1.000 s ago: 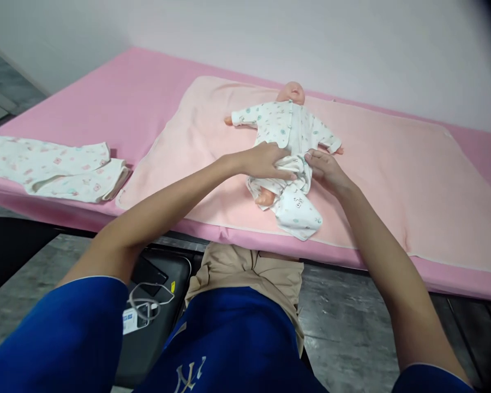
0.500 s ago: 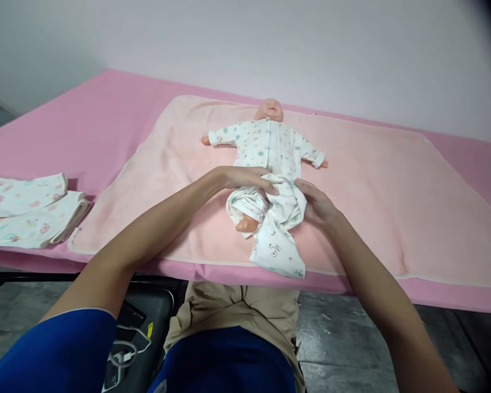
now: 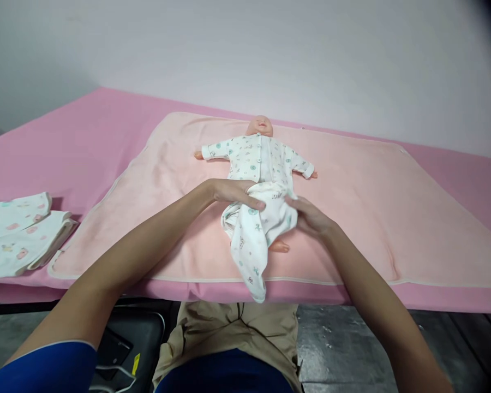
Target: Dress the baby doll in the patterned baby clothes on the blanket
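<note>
A baby doll (image 3: 260, 126) lies on its back on a pale pink blanket (image 3: 368, 202), arms spread, wearing a white printed top (image 3: 254, 158). White printed trousers (image 3: 251, 240) are bunched at its waist, and one empty leg hangs over the mattress edge. My left hand (image 3: 233, 193) grips the waistband on the left side. My right hand (image 3: 306, 215) holds it on the right. One bare doll foot (image 3: 279, 247) pokes out beneath the cloth.
The blanket covers a pink mattress (image 3: 85, 142) set against a white wall. Folded printed baby clothes (image 3: 20, 232) lie at the mattress's left edge. A black case (image 3: 118, 349) sits on the grey floor by my knees.
Both hands have pulled the trousers down the doll's body toward me. The loose trouser leg now hangs lower over the edge, and a different bare foot shows.
</note>
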### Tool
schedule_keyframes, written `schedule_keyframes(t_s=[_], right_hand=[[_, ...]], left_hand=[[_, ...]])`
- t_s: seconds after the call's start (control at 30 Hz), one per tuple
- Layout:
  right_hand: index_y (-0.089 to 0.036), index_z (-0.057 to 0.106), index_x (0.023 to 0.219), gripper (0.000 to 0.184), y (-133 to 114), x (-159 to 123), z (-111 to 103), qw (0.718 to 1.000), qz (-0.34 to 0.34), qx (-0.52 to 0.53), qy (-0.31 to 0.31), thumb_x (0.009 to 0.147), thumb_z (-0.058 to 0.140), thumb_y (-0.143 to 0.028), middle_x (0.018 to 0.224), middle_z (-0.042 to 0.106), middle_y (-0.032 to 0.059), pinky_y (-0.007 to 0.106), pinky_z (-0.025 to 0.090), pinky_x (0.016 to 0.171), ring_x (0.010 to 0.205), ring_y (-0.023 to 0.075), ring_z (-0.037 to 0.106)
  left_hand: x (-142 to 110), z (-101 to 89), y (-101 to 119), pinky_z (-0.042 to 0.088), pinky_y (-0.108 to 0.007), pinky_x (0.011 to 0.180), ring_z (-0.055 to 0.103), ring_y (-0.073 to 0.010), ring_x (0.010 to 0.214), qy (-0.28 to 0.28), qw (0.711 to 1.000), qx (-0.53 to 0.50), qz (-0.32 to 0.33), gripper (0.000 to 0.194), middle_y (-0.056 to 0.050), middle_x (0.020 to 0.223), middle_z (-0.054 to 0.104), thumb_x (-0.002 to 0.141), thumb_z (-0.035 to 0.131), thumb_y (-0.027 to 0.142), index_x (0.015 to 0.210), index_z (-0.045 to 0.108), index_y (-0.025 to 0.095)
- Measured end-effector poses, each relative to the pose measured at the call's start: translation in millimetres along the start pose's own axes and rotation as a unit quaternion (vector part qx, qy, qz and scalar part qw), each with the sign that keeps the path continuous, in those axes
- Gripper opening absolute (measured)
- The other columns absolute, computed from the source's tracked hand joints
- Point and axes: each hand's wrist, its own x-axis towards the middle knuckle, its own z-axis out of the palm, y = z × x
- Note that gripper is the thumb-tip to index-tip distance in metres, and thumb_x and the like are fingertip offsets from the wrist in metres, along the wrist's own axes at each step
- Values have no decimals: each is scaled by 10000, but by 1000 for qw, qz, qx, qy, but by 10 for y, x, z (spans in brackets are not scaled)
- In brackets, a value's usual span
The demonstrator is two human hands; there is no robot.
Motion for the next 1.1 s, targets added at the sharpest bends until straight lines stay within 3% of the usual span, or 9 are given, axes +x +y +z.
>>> schedule_keyframes(t_s=[0.13, 0.2, 0.3, 0.37, 0.43, 0.6, 0.8, 1.0, 1.1], right_hand=[[-193, 734, 1398, 680, 25, -51, -33, 979, 92, -94, -156, 835, 947, -509, 1228, 821, 106, 423, 614, 1069, 1133, 274, 769], [-199, 734, 1372, 662, 40, -42, -11, 991, 45, -85, -96, 843, 932, -543, 1167, 822, 93, 404, 635, 991, 1090, 275, 767], [-222, 756, 1275, 632, 64, 30, 59, 994, -51, -42, 82, 884, 815, -715, 1074, 819, 80, 409, 636, 955, 1092, 305, 762], [-241, 753, 1283, 688, 76, 66, 92, 988, -67, -37, 133, 882, 753, -800, 1081, 818, 75, 429, 630, 986, 1147, 324, 750], [-249, 744, 1334, 719, 70, 55, 98, 992, -44, -60, 103, 898, 721, -820, 1136, 819, 80, 454, 620, 1024, 1200, 332, 736], [-235, 702, 1461, 700, -5, -88, 87, 986, -22, -130, -104, 896, 863, -616, 1322, 783, 103, 478, 553, 1169, 1315, 324, 692], [-234, 734, 1409, 714, 8, -69, 78, 995, -61, -50, 56, 964, 672, -789, 1280, 801, 112, 433, 609, 1066, 1268, 338, 732], [-240, 670, 1504, 772, 11, -96, -40, 975, -6, -150, -163, 854, 916, -576, 1312, 789, 94, 443, 595, 1107, 1286, 308, 712], [-226, 692, 1467, 752, 37, -71, 20, 989, -74, -97, -82, 892, 836, -688, 1289, 794, 112, 414, 606, 1069, 1261, 307, 726]], left_hand=[[6, 7, 8, 628, -417, 1058, 797, -280, 1141, 12, 1000, 7, -4, 557, -102, 1276, 831, 881, 855, 589, 1314, 793, 245], [4, 10, 17, 626, -412, 1057, 796, -278, 1137, 15, 1000, 8, -12, 563, -97, 1271, 832, 887, 842, 615, 1309, 793, 245], [-4, -5, 9, 620, -423, 1061, 794, -302, 1127, 6, 1000, 16, 1, 617, -100, 1181, 850, 809, 899, 634, 1261, 803, 226], [-2, -16, -11, 612, -434, 1073, 788, -313, 1141, 1, 1000, 20, 19, 627, -107, 1157, 850, 777, 923, 622, 1241, 802, 219], [10, -12, -32, 603, -439, 1084, 780, -309, 1155, 15, 999, 19, 32, 575, -109, 1149, 847, 795, 914, 600, 1211, 799, 219], [33, 38, -17, 614, -406, 1034, 790, -274, 1025, 43, 998, 32, 27, 445, -77, 982, 833, 850, 874, 583, 1067, 800, 201], [-15, 37, 82, 618, -389, 1026, 774, -287, 1129, -2, 997, 83, -5, 606, -53, 1096, 844, 786, 914, 600, 1265, 792, 250], [24, 47, 33, 641, -414, 827, 748, -259, 791, 34, 994, 96, 31, 434, -65, 778, 756, 876, 821, 657, 857, 782, 226], [30, 63, 18, 637, -399, 834, 761, -261, 845, 39, 996, 72, 27, 457, -60, 864, 793, 821, 871, 653, 942, 802, 218]])
